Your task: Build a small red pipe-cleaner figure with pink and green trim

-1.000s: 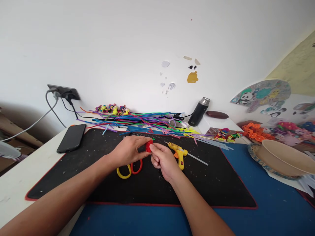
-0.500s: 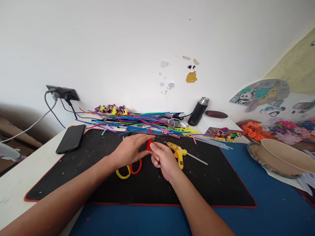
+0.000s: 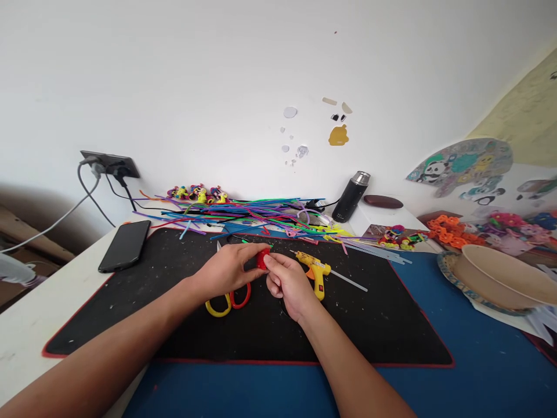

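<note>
At the centre of the black mat (image 3: 357,331), above its surface, a small red piece (image 3: 261,259) is held between both hands. Directions below are read from this piece, 12 o'clock being toward the wall (image 3: 195,104).

Left hand (image 3: 230,268): thumb and fingers pinch the red piece from its 9 o'clock side. Right hand (image 3: 289,281): thumb and curled index finger grip it from about 4 o'clock. The fingers cover part of the piece; its full form cannot be told.

Scissors (image 3: 219,314) lie on the mat at 7 o'clock, one handle ring yellow and one red, partly under the left hand. Yellow glue gun (image 3: 319,270) at 3 o'clock, just beside the right hand, with a translucent glue stick (image 3: 351,282) projecting from its rear.

Loose multicoloured pipe cleaners (image 3: 261,212) run across the desk (image 3: 217,395) at 12 o'clock, beyond the mat. Small colourful figures (image 3: 199,194) at 10 o'clock, by the wall. Black phone (image 3: 125,246) at 9 o'clock, overlapping the mat's edge. Black bottle (image 3: 349,200), silver-capped and tilted, at 2 o'clock; brown case (image 3: 383,202) near it. Beige bowl (image 3: 496,278) at 3 o'clock, well apart.
</note>
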{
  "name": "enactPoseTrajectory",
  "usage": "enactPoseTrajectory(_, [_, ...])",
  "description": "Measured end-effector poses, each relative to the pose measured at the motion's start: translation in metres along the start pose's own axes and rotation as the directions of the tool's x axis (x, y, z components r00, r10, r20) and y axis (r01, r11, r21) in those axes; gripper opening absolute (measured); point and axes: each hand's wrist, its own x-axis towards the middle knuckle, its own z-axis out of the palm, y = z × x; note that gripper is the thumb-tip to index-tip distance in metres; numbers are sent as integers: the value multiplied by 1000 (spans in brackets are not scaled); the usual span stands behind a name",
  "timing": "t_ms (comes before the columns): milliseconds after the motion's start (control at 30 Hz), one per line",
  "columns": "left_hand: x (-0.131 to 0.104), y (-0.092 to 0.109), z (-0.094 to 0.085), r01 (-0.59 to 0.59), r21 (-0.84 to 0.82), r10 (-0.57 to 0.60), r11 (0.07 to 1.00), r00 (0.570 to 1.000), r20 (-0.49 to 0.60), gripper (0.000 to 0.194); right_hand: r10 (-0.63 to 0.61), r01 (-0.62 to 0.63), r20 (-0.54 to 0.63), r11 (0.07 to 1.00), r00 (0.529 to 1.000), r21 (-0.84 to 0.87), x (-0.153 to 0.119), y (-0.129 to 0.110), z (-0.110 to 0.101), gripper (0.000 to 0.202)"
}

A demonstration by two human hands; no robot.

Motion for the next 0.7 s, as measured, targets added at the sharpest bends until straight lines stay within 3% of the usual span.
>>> enactPoseTrajectory(400, [-1,1,4,108,-37,-106,994,993,45,48,10,-10,-4,1000,1000,1,2,4,-2,46])
enactPoseTrajectory(700, [4,3,-1,192,-173,-198,966,980,-14,47,-21,22,32,1000,999,-12,0,2,0,47])
